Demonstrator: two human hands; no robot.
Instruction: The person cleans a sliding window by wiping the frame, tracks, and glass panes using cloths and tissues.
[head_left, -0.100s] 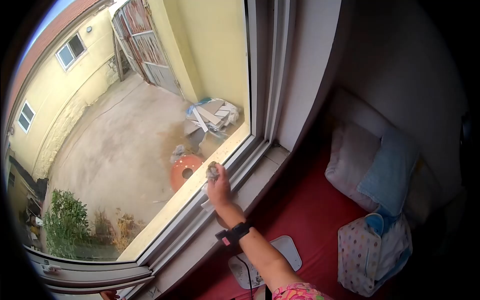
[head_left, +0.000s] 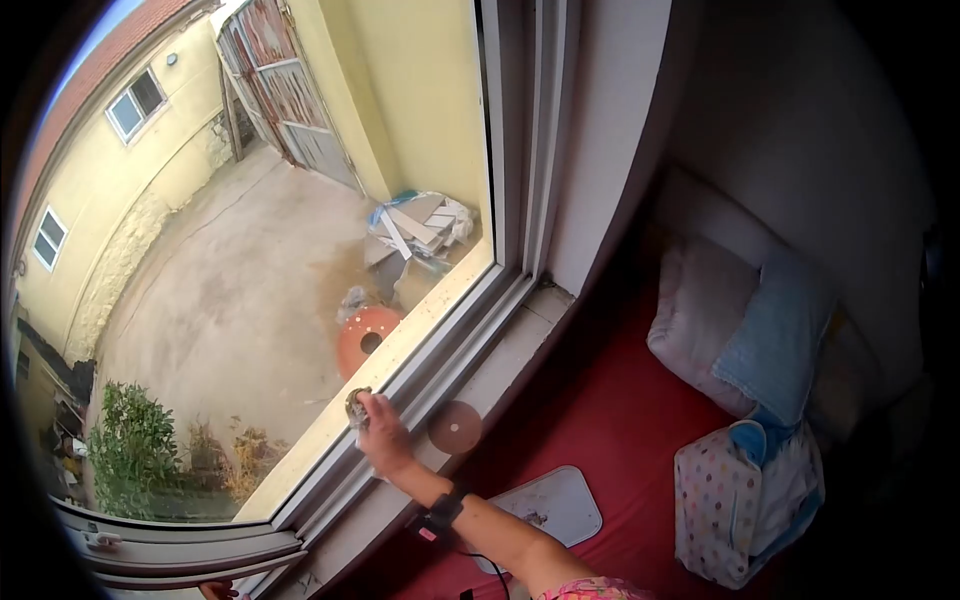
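Note:
My right hand (head_left: 385,435) reaches out through the open window, over the outer sill (head_left: 320,445). Its fingers are closed around a crumpled greyish rag (head_left: 357,407), which is wadded up and partly hidden by the fingers. Below the wrist runs the white window frame (head_left: 400,395) with its sliding tracks. At the bottom left edge, only the fingers of my left hand (head_left: 217,590) show, curled at the edge of the window sash (head_left: 200,550).
A brown disc (head_left: 468,437) lies on the inner sill. A white tray-like board (head_left: 570,500) with dark marks rests on the red cover (head_left: 610,410). Pillows (head_left: 700,320) and a dotted cloth bag (head_left: 710,510) lie at right. Outside are an orange disc (head_left: 352,345) and stacked boards (head_left: 420,220).
My right hand has moved left and down along the window frame with the rag, and the brown disc on the sill now shows. My left hand has stayed put.

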